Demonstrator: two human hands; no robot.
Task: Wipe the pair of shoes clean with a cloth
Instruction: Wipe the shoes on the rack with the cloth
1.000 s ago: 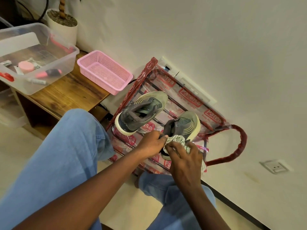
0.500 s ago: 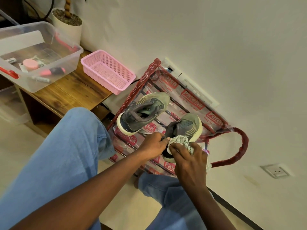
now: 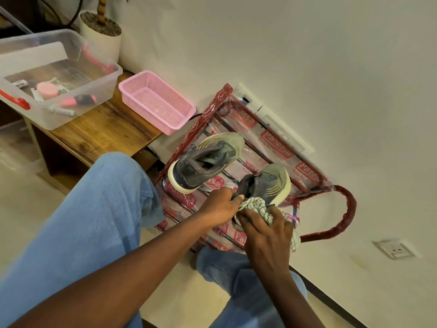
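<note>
Two grey shoes with pale green toes and white soles rest on a plastic-wrapped rack (image 3: 281, 147). The left shoe (image 3: 205, 159) lies free. My left hand (image 3: 220, 205) pinches the heel edge of the right shoe (image 3: 269, 183). My right hand (image 3: 264, 229) presses a white, green-flecked cloth (image 3: 254, 204) against that shoe's heel, and the hand covers most of the cloth.
A pink mesh basket (image 3: 156, 100) and a clear plastic bin (image 3: 56, 76) with small items sit on a wooden bench (image 3: 101, 133) at left. A white plant pot (image 3: 100, 35) stands behind. A wall socket (image 3: 393, 249) is at right. My jeans-clad knees fill the foreground.
The view has shifted slightly. My right hand has rubbed the cloth a little along the right shoe's heel; my left hand keeps its grip.
</note>
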